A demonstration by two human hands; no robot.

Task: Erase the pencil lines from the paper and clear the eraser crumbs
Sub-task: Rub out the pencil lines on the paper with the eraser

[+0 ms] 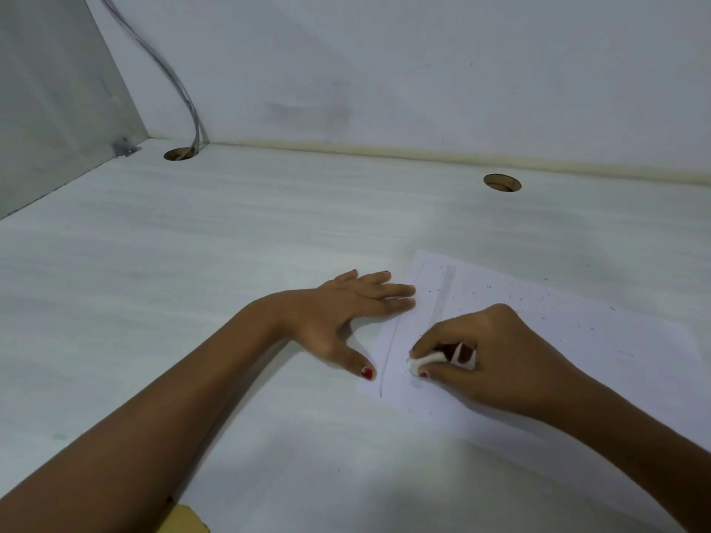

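A white sheet of paper (569, 352) lies on the white table (192, 282) at the right. A thin pencil line (390, 355) runs along its left edge, and a wider grey smudged band (442, 298) runs beside it. Dark eraser crumbs (500, 290) are scattered over the sheet. My right hand (496, 355) pinches a white eraser (423, 361) and presses it on the paper at the band's near end. My left hand (346, 313) lies flat with straight fingers, fingertips on the paper's left edge, thumb on the table.
Two round cable holes (180, 153) (502, 182) are cut in the table near the back wall. A grey cable (169, 71) runs down the wall into the left hole. A side panel stands at the left. A yellow-brown object (184, 521) shows at the bottom edge.
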